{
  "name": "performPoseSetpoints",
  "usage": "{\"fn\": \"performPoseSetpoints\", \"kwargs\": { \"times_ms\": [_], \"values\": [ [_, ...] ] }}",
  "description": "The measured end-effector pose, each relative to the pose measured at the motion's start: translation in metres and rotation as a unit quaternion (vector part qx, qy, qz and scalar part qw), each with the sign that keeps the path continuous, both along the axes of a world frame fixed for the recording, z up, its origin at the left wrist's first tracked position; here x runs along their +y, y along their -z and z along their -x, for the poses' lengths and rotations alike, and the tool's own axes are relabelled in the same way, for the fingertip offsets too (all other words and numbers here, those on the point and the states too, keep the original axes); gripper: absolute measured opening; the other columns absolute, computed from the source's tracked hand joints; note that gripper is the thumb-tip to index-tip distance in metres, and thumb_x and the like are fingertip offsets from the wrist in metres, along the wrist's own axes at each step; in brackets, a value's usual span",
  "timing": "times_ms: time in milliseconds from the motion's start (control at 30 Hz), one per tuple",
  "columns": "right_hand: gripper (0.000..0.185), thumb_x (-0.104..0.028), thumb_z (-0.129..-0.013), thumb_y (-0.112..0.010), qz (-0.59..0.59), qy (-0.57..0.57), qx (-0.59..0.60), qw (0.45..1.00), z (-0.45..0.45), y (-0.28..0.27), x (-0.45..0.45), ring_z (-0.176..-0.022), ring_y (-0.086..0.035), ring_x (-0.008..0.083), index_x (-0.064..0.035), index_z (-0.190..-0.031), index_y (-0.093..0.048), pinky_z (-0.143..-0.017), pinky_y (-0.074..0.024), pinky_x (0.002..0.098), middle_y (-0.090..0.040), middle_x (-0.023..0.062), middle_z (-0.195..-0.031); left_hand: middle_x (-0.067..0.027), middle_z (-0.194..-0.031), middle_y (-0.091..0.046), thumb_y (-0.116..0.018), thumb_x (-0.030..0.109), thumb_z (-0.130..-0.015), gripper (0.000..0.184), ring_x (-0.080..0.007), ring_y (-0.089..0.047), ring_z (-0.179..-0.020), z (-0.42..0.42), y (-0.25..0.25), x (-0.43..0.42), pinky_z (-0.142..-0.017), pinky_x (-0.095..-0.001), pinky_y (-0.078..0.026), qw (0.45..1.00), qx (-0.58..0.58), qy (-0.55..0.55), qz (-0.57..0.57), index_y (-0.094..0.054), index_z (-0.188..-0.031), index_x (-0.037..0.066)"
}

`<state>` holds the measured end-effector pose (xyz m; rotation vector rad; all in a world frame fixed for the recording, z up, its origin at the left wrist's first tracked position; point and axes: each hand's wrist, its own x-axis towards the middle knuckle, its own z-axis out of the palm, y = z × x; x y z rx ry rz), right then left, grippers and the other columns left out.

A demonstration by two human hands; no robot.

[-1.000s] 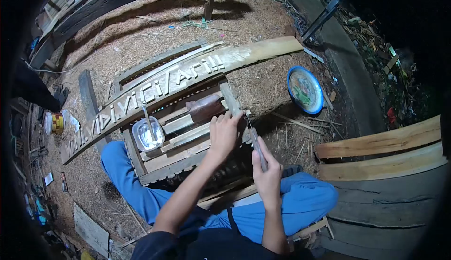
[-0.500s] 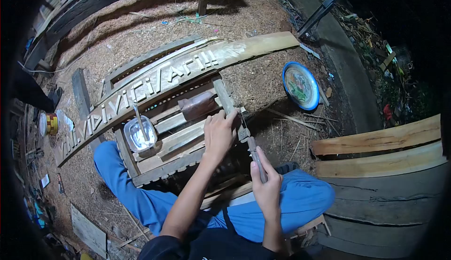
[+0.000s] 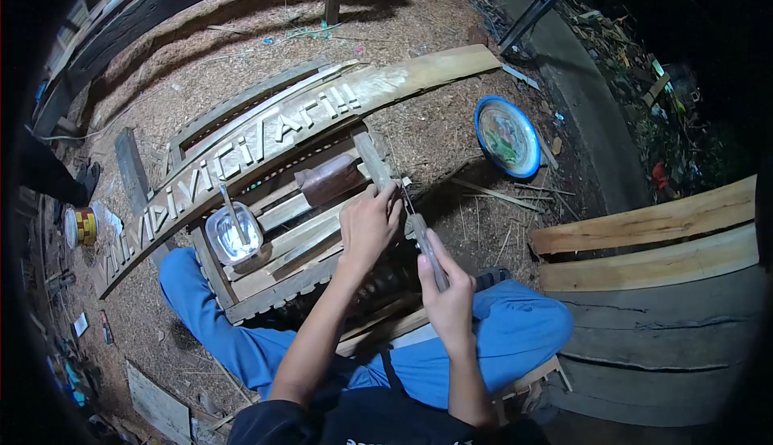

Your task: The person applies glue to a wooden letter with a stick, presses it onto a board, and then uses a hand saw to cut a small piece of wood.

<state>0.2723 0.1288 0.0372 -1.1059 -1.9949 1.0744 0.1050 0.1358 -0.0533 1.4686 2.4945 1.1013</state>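
Note:
My left hand (image 3: 366,226) is closed at the right end of a slatted wooden crate (image 3: 274,288), fingers pressed on a small pale wood piece (image 3: 406,181) whose tip pokes out. My right hand (image 3: 449,300) grips a thin-bladed hand tool by its grey-brown wooden handle (image 3: 427,248). Its narrow blade meets the wood beside my left fingertips; whether it is a knife or a small saw I cannot tell. A curved board (image 3: 451,71) bearing raised pale wooden letters lies across the crate's far side. On the slats are a brown wooden block (image 3: 328,181) and a clear tub (image 3: 216,240) of white paste with a stick.
A blue-rimmed round tray (image 3: 531,163) lies on the sawdust-strewn ground to the right. Two curved planks (image 3: 644,224) rest beyond my right knee. A yellow-and-red container (image 3: 83,228) stands at left, near another person's foot (image 3: 88,178).
My right hand and the tool have shifted slightly up and left, closer to my left fingertips. The whole view has moved a little; my left hand keeps its grip at the crate's edge.

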Motion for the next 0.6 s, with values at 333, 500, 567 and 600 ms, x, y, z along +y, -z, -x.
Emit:
{"fn": "performPoseSetpoints", "kwargs": {
  "times_ms": [333, 500, 567, 600],
  "values": [
    [0.04, -0.013, -0.102, -0.064, 0.053, 0.0, -0.018, 0.998, -0.004, -0.009, -0.007, -0.123, -0.068, 0.027, 0.0039, -0.138, -0.062, -0.101, -0.0523, 0.0347, -0.068, 0.0236, -0.133, -0.0141, -0.091, -0.065, -0.072, 0.024, -0.089, 0.032, -0.0382, -0.068, -0.082, 0.002, -0.003, 0.001, -0.072, -0.0502, -0.052, 0.999, -0.033, -0.007, 0.021, -0.067, -0.12, 0.014],
    [0.041, -0.018, -0.103, -0.064, 0.03, -0.022, -0.079, 0.996, 0.008, -0.014, 0.004, -0.115, -0.067, 0.0389, -0.0039, -0.141, -0.061, -0.088, -0.0575, 0.0406, -0.069, 0.0276, -0.121, -0.0145, -0.091, -0.064, -0.072, 0.023, -0.089, 0.03, -0.0383, -0.068, -0.082, 0.004, 0.0, 0.002, -0.072, -0.0502, -0.053, 1.0, -0.021, -0.007, 0.014, -0.067, -0.117, 0.013],
    [0.041, -0.018, -0.102, -0.064, 0.016, -0.023, -0.063, 0.998, -0.009, -0.017, -0.006, -0.114, -0.068, 0.0391, -0.0039, -0.141, -0.061, -0.087, -0.0576, 0.0408, -0.069, 0.0276, -0.12, -0.0144, -0.09, -0.064, -0.072, 0.021, -0.088, 0.03, -0.0377, -0.068, -0.08, 0.003, 0.0, 0.002, -0.07, -0.0496, -0.053, 1.0, -0.021, -0.009, 0.013, -0.067, -0.117, 0.013],
    [0.041, -0.018, -0.102, -0.064, 0.004, -0.021, -0.047, 0.999, -0.015, -0.018, -0.009, -0.113, -0.068, 0.0394, -0.004, -0.14, -0.062, -0.087, -0.0578, 0.0409, -0.07, 0.0276, -0.119, -0.0144, -0.09, -0.064, -0.072, 0.021, -0.088, 0.03, -0.0377, -0.068, -0.08, 0.003, -0.002, 0.002, -0.07, -0.0496, -0.053, 1.0, -0.024, -0.014, 0.009, -0.067, -0.117, 0.013]
  ]
}}
